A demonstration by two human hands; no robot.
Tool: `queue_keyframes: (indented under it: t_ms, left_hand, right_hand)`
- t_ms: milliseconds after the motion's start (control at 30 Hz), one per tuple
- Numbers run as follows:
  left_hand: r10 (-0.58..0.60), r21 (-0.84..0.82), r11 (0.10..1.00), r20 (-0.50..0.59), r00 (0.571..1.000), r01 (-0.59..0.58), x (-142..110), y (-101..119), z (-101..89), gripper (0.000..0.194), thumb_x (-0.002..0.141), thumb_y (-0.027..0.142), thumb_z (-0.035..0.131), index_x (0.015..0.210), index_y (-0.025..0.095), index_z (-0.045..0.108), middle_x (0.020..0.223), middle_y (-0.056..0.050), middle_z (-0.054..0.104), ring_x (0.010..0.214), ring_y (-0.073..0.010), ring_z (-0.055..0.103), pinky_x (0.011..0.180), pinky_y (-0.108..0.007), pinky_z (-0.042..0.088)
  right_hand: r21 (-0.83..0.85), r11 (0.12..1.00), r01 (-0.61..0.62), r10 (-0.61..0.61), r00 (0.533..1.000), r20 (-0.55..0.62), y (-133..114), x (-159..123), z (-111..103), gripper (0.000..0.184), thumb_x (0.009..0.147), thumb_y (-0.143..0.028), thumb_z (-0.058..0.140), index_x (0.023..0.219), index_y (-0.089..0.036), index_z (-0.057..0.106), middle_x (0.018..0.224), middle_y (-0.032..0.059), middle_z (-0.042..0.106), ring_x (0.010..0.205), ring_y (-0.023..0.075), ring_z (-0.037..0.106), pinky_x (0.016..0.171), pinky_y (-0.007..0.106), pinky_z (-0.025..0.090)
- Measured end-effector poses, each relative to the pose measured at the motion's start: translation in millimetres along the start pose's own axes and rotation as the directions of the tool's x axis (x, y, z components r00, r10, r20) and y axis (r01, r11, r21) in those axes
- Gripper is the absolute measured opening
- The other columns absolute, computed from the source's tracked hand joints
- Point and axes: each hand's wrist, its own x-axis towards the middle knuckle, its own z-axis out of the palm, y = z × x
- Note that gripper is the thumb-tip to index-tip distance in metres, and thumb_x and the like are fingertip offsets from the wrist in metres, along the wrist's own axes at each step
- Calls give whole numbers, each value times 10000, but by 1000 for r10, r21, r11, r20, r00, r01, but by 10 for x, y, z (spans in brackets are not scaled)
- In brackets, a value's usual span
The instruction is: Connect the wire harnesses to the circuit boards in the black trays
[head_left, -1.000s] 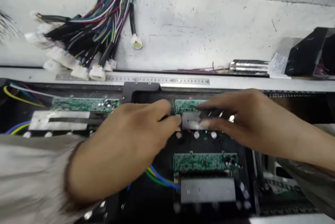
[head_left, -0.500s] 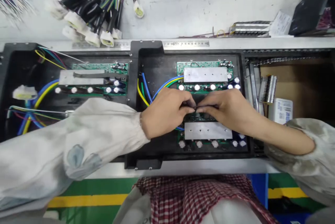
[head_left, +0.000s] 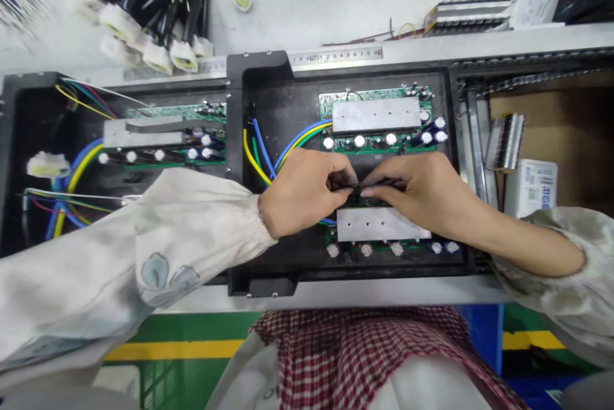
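Observation:
My left hand and my right hand meet fingertip to fingertip over a black tray. Thumb and forefinger of each are pinched together. Whatever sits between them is too small and dark to make out. Just below the fingers lies a circuit board with a flat metal heat sink and a row of round capacitors. Above them, a second green circuit board carries another heat sink. Blue, yellow and green wires run to the boards from the left, partly behind my left hand.
A second tray on the left holds another board and a white connector. Bundled connectors lie behind, near a steel ruler. Metal strips and a white box occupy the right compartment.
The whole view has shifted and tilted slightly, so the trays appear higher. Both hands remain pinched together at about the same place between the two boards.

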Motion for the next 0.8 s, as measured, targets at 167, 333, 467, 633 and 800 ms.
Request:
queue_keyframes:
  t_ms: [167,333,467,633,800]
  left_hand:
    - [16,33,999,-14,1000,-15,-14,-1,6,84,724,103,640,766,162,682,655,50,675,598,-67,607,603,-181,431]
    - [115,138,984,-39,993,-109,-32,-2,28,95,735,101,644,777,181,673,699,49,683,645,-75,613,630,-186,429]
    - [215,230,952,-43,976,-199,-26,-5,44,89,741,107,640,776,183,670,728,38,685,696,-91,616,651,-201,423]
    - [172,174,970,-15,985,-167,-9,0,35,107,729,91,625,765,188,655,701,56,671,647,-75,601,634,-190,416]
    - [241,232,943,21,970,-239,29,-3,13,98,734,87,610,751,180,632,698,41,652,655,-90,590,635,-205,399]
  right_hand:
    - [8,1000,13,-13,1000,10,10,7,-2,57,793,-133,673,772,-170,711,755,-3,723,685,139,658,629,242,463]
    - [-2,1000,-18,18,999,31,-17,5,-18,82,784,-117,661,796,-171,721,775,4,733,683,143,666,628,240,473]
    - [9,999,-53,53,998,44,-23,-6,-40,95,785,-131,644,822,-178,718,809,11,735,717,163,678,652,258,492]
    - [32,992,-120,117,991,69,-29,-17,-71,57,785,-170,644,813,-183,691,818,18,731,729,188,683,651,287,507]
    - [32,995,-96,93,991,97,-32,-13,-71,81,782,-130,635,807,-178,695,816,12,733,733,171,681,639,260,489]
